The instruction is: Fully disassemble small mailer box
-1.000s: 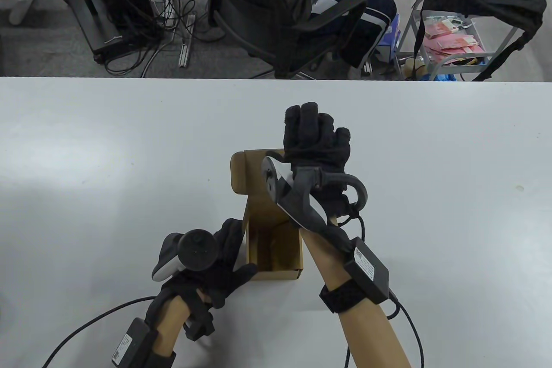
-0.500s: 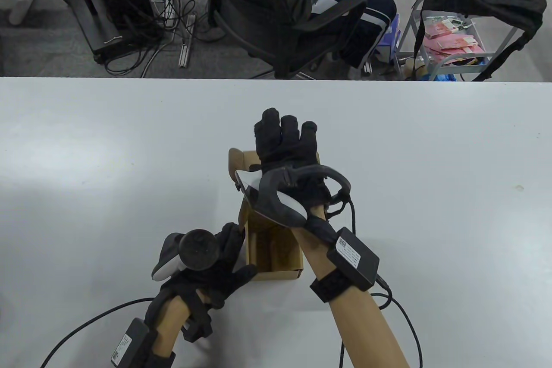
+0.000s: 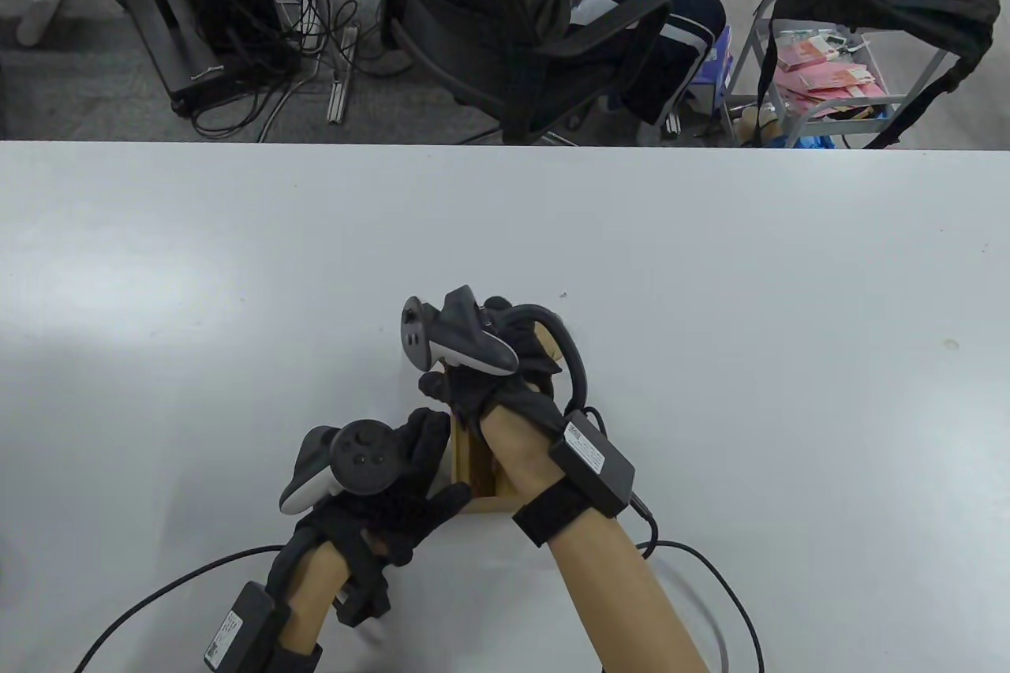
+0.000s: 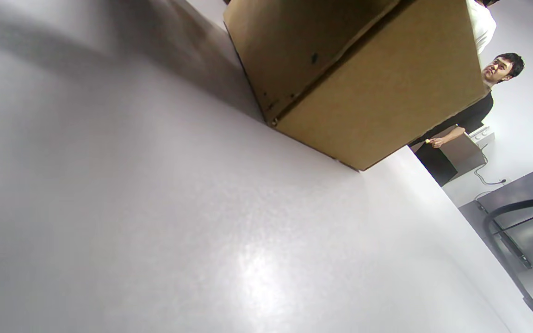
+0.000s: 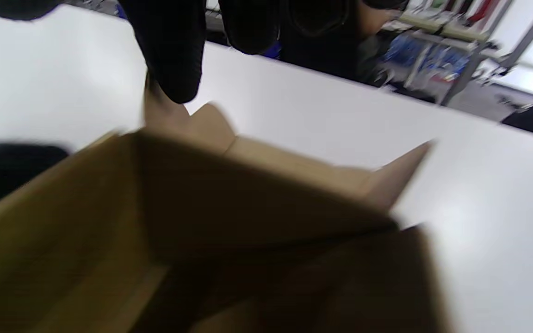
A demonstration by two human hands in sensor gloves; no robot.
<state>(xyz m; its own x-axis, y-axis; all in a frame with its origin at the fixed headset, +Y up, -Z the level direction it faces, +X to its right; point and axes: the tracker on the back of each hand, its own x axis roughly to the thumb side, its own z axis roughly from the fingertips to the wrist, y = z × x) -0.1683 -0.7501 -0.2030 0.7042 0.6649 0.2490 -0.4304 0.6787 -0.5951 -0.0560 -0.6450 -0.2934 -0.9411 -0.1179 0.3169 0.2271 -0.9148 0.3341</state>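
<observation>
Right hand [image 3: 505, 381] now atop one mailer box [image 3: 473, 468]

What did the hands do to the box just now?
The right hand pulled back from beyond the box's far end toward the person and now sits over the mailer box, hiding its lid flap. The left hand stayed gripping the near left corner.

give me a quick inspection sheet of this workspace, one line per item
surface: white table, bare where visible
job's things: brown mailer box near the front edge, not yet flattened, walls upright
clutter: nothing seen on the table
grippers: left hand rests against the box's left side; right hand over the box, fingers at a flap, grip unclear
cables: glove cable trails toward the front edge
surroundings: office chair with a seated person, cart behind the table
</observation>
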